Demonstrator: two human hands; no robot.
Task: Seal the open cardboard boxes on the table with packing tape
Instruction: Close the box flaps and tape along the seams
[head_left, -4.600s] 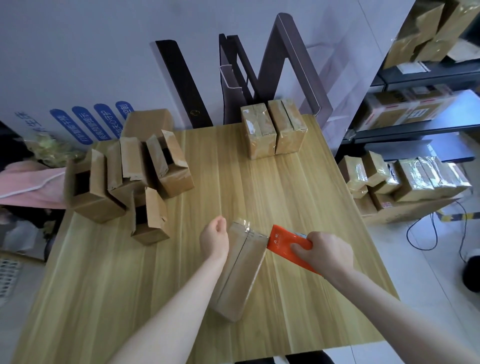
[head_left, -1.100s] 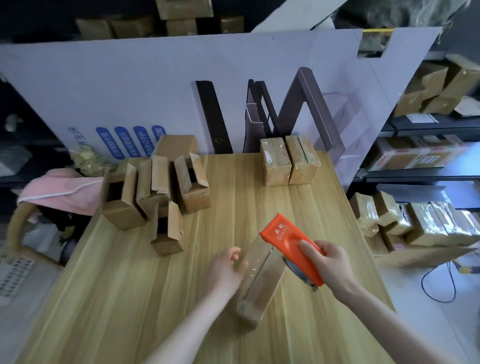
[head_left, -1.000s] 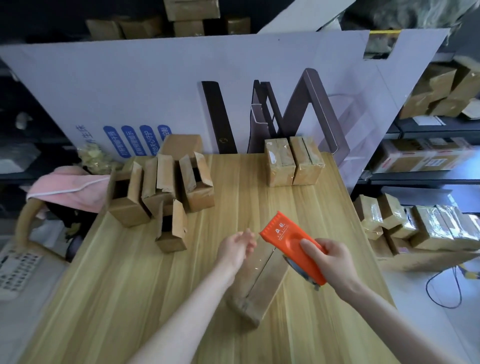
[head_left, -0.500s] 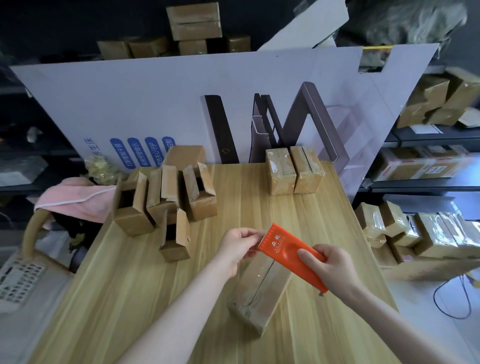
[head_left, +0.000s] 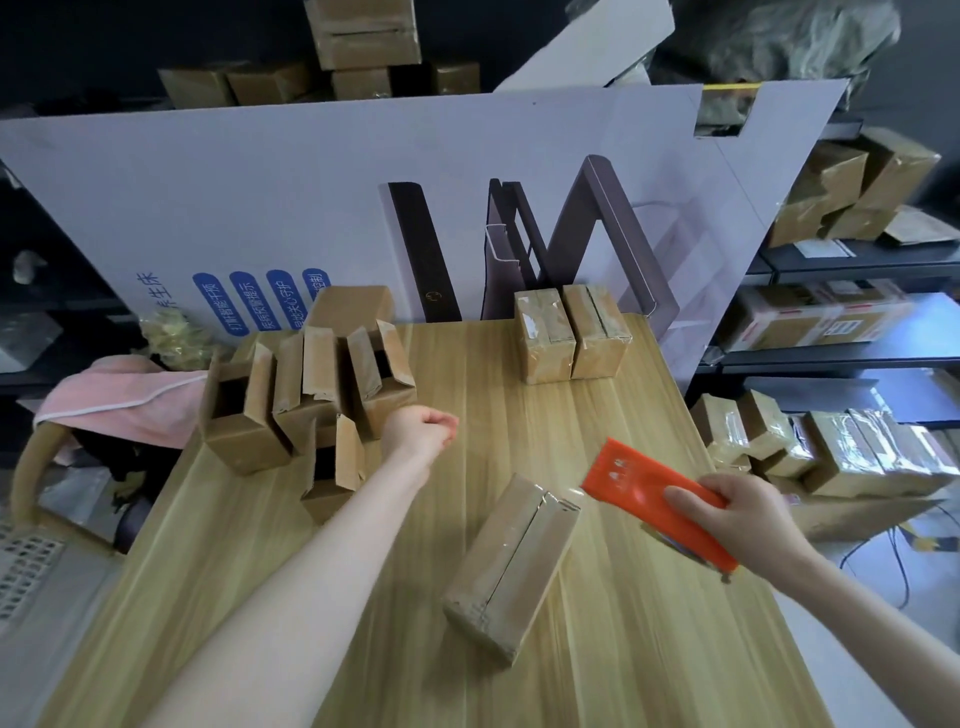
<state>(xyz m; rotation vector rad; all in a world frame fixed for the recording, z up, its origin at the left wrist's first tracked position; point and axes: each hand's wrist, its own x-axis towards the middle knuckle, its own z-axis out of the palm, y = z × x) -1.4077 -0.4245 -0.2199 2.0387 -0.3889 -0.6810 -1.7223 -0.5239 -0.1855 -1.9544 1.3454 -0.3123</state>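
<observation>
White printed board (head_left: 311, 197), upper half of frame: stands upright behind the desk, blue label marks at its lower left.
Wooden desk (head_left: 467, 374): fills the lower half of the frame.
Shelves (head_left: 852, 358), right edge: hold taped parcels, and more lie on the floor below them.
Pink cloth (head_left: 119, 400), left edge, just off the desk.

Open boxes (head_left: 306, 384), left of centre: bunched together with flaps up. One more brown box sits behind them, and I cannot tell whether it is open.
Sealed boxes (head_left: 569, 338), top centre at the desk's far edge: side by side and touching.
Taped box (head_left: 511, 561), lower centre: lies on the desk at a slant, flaps shut, clear tape glinting at its far end.
Orange tape dispenser (head_left: 654, 506), right of centre, near that far end.

Left hand (head_left: 423, 434): fingers loosely curled, holds nothing, overlaps the near corner of the rightmost open box. Its forearm hides part of the front open box.
Right hand (head_left: 743, 514): grips the dispenser, held above the desk.

Count: open boxes, at least 4. Sealed boxes, 2. Taped box, 1. Dispenser, 1. Hands, 2.
</observation>
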